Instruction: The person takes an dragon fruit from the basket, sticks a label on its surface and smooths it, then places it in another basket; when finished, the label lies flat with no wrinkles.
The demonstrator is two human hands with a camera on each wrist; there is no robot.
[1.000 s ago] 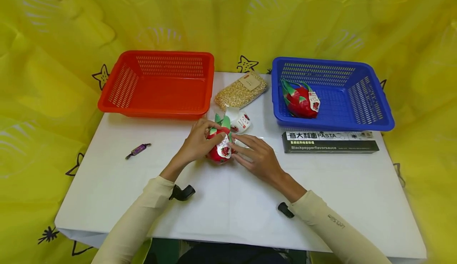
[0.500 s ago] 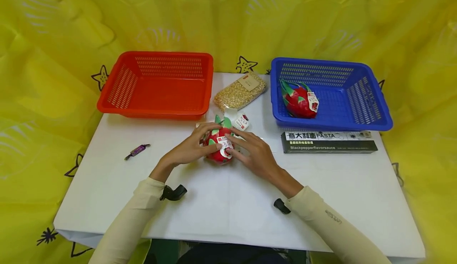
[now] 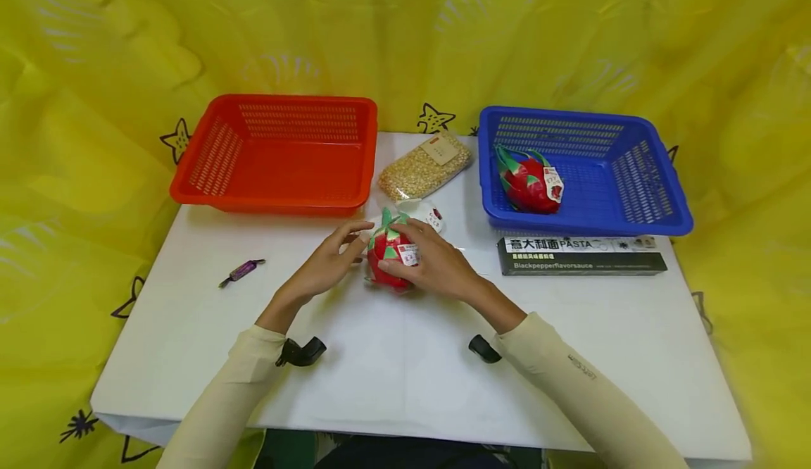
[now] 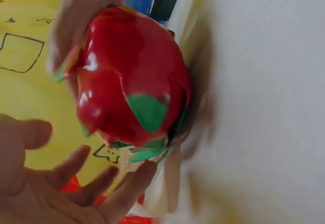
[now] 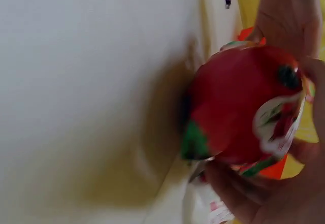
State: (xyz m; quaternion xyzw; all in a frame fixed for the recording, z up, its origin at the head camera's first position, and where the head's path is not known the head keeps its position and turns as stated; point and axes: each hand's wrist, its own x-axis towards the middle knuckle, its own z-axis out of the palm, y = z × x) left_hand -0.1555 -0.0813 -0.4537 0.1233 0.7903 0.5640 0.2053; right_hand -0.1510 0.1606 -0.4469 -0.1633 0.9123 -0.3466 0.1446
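A red dragon fruit (image 3: 384, 252) with green leaf tips and a white sticker stands near the middle of the table. My right hand (image 3: 437, 258) grips its right side, thumb across the front and fingers round the back. On the other side my left hand (image 3: 326, 261) is held with loosely bent fingers close to the fruit. In the left wrist view that hand's fingers (image 4: 84, 186) are spread, with a gap from most of the fruit; whether a fingertip touches the leaves I cannot tell. Behind the fruit lies a partly hidden white piece (image 3: 421, 213) with a printed fruit picture.
A red basket (image 3: 272, 205) stands back left, a blue basket (image 3: 589, 226) back right with another dragon fruit (image 3: 529, 184) inside. Between them lies a bag of yellow kernels (image 3: 424, 166). A pasta box (image 3: 583, 256) lies before the blue basket, a purple wrapped candy (image 3: 242, 270) at left.
The dragon fruit has turned, its sticker now facing further right. My left hand has come off it to the left, while the right hand's thumb has moved across its front.
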